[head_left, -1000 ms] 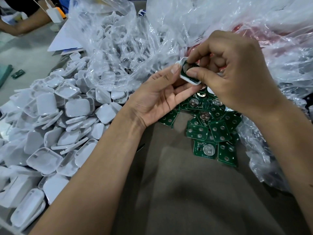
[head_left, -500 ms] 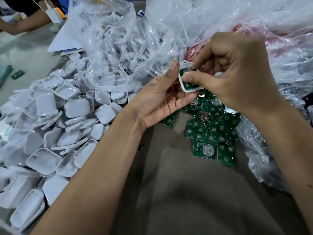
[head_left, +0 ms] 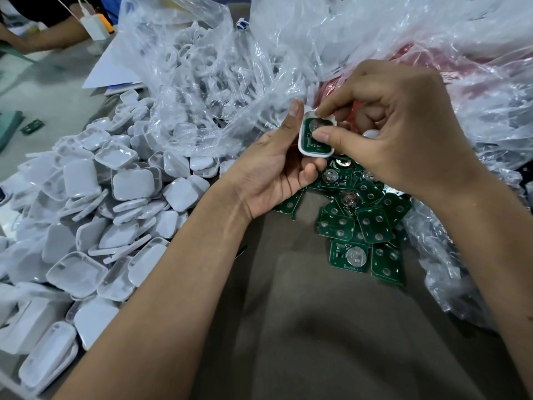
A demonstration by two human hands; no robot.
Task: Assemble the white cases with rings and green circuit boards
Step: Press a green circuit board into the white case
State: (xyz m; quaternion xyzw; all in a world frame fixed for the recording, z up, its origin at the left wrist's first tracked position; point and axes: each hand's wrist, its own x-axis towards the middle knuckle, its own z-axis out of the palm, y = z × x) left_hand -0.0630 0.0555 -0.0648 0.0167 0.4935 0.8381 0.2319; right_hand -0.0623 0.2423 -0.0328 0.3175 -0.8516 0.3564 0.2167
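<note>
Soft, even overhead light, moderately bright. Glare streaks on plastic bags (head_left: 375, 39). Faint arm shadows on desk (head_left: 302, 327). Wide-angle bending at edges; far corners slightly soft.

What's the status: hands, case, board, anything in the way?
Left hand holds white case. Right hand fingers press green board into it. Plastic bag behind, not blocking.

Two bare forearms, no sleeves, watch or rings on left grip (head_left: 271, 168) or right grip (head_left: 403, 134)
</note>
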